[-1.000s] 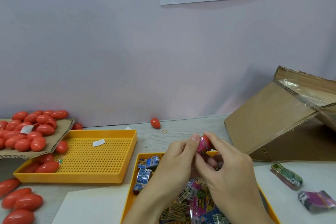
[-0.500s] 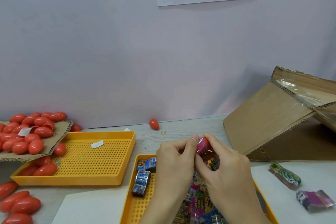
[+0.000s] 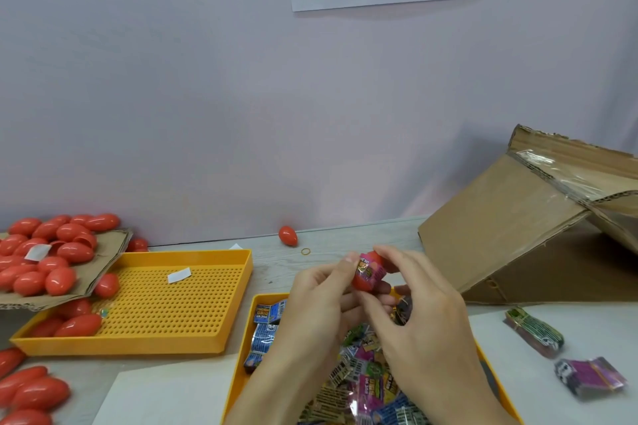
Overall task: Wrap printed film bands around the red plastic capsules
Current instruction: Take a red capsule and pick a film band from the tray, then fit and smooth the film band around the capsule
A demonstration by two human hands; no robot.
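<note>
Holding one capsule (image 3: 366,274) at centre frame, left hand (image 3: 319,300) and right hand (image 3: 419,307) pinch it with a pink band (image 3: 371,271) already round its middle, while many bare capsules (image 3: 51,259) wait at the left edge, so I judge most work remains

A pale wood-grain table (image 3: 331,252) carries everything. At nine o'clock sits a yellow perforated tray (image 3: 165,307), with a torn cardboard sheet (image 3: 103,262) resting on its left end. Loose red capsules (image 3: 31,390) lie on the table at seven o'clock, and a single capsule (image 3: 287,235) lies by the wall at twelve o'clock, a small rubber band (image 3: 306,251) just beside it. A second yellow tray (image 3: 238,376) sits at six o'clock, a white sheet (image 3: 165,393) to its left. At three o'clock a tipped cardboard box (image 3: 500,224) rests, with two banded film bundles (image 3: 533,331) at four o'clock on another white sheet (image 3: 518,390).
</note>
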